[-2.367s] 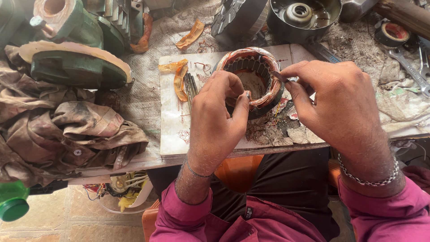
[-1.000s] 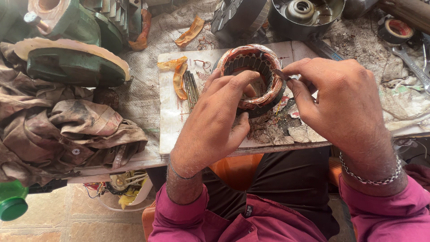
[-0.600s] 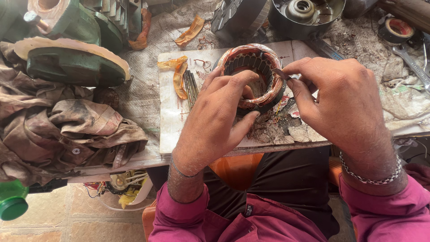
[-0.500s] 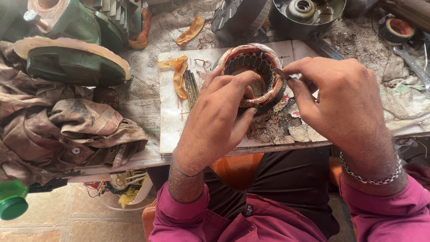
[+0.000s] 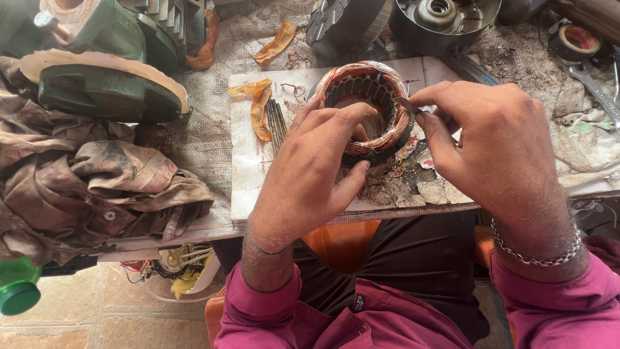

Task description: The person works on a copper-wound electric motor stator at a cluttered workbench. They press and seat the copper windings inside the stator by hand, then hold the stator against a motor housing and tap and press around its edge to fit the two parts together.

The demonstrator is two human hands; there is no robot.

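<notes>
The left hand (image 5: 310, 171) grips the motor coil ring (image 5: 367, 106), fingers clamped on its rim. The right hand (image 5: 494, 152) pinches a thin strip (image 5: 408, 105) at the ring's edge.

a motor stator (image 5: 368, 106) sits on a board (image 5: 245, 168) at the middle of the workbench (image 5: 200, 139), the left hand (image 5: 310, 171) against its near side and the right hand (image 5: 491, 142) at its right rim. insulation strips (image 5: 258, 106) lie on the board's left part. a heap of rags (image 5: 97, 184) lies further left, a motor housing (image 5: 97, 84) behind it. a tape roll (image 5: 578, 40) and a wrench (image 5: 597, 87) rest far right.
</notes>
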